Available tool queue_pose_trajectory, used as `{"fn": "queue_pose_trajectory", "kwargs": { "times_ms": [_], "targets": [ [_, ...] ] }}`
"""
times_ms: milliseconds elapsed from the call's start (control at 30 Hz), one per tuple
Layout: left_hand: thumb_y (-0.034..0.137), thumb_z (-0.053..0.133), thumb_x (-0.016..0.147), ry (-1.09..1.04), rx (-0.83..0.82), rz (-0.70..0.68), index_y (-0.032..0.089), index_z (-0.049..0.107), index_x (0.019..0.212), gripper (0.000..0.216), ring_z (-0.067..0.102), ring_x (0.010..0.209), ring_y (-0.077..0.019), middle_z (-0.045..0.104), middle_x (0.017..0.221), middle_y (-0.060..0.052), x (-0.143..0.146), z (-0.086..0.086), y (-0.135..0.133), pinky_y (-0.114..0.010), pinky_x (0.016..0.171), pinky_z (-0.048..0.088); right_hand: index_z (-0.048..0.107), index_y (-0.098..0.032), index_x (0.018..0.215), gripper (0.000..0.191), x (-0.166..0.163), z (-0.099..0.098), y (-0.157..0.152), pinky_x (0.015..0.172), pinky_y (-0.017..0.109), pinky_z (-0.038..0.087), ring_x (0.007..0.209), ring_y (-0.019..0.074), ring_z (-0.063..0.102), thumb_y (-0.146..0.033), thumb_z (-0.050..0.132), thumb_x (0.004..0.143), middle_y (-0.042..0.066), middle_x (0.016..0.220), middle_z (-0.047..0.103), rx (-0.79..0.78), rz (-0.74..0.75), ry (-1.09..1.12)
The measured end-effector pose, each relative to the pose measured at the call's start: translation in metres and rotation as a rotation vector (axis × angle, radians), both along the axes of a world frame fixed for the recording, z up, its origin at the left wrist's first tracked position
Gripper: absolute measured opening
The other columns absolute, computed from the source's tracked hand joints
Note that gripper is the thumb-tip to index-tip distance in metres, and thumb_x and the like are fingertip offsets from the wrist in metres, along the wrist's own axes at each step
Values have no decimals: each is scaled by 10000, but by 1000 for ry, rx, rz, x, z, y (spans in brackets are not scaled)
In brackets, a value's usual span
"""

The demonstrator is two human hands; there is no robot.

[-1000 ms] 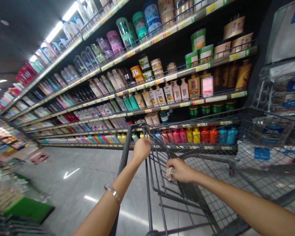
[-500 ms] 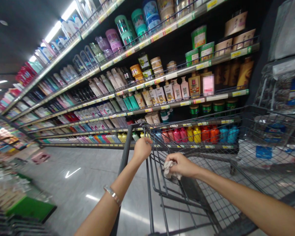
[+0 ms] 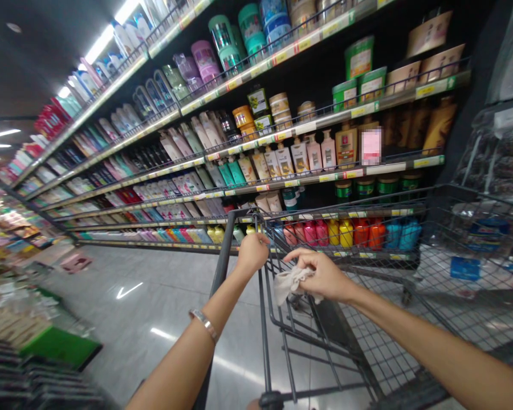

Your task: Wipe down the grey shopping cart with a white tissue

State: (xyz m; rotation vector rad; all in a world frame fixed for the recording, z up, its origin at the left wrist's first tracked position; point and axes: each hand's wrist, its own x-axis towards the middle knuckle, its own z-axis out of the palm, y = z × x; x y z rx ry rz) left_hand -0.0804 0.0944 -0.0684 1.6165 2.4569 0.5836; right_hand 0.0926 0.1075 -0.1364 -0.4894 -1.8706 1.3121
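My left hand [image 3: 253, 253] is closed round the top bar of a dark wire shopping cart [image 3: 367, 336], near its left corner. A metal bracelet [image 3: 205, 323] sits on that wrist. My right hand [image 3: 320, 275] hovers just inside the cart's near end, fingers pinched on a crumpled white tissue [image 3: 287, 282] that hangs down to the left. Both forearms reach up from the bottom of the view.
Tall store shelves [image 3: 256, 142] full of bottles, jars and tubs run along the aisle behind the cart. Coloured bottles [image 3: 350, 233] line the bottom shelf. A grey polished floor [image 3: 154, 307] stretches left. A green low display [image 3: 60, 347] stands at bottom left. Bagged goods [image 3: 496, 154] hang on the right.
My right hand has risen from the cart's lower wire toward the top bar, and the tissue has unfolded and hangs lower. The left hand keeps its hold on the bar.
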Motion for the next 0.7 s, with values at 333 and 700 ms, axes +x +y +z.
{"fn": "queue_pose_trajectory", "kwargs": {
  "times_ms": [333, 700],
  "targets": [
    [23, 481, 698, 5, 4, 5, 138, 720, 864, 313, 639, 754, -144, 721, 807, -67, 1, 1, 0, -221, 748, 463, 528, -182, 552, 108, -11, -13, -16, 516, 214, 289, 555, 105, 464, -75, 543, 545, -36, 561, 530, 140, -91, -333],
    [29, 479, 702, -5, 5, 23, 131, 720, 866, 308, 635, 729, -146, 720, 786, -69, 2, 1, 1, -234, 756, 467, 723, -187, 797, 344, -25, -26, -19, 929, 343, 426, 1013, 199, 606, -36, 480, 605, 63, 1007, 687, -95, -42, 39]
  ]
}}
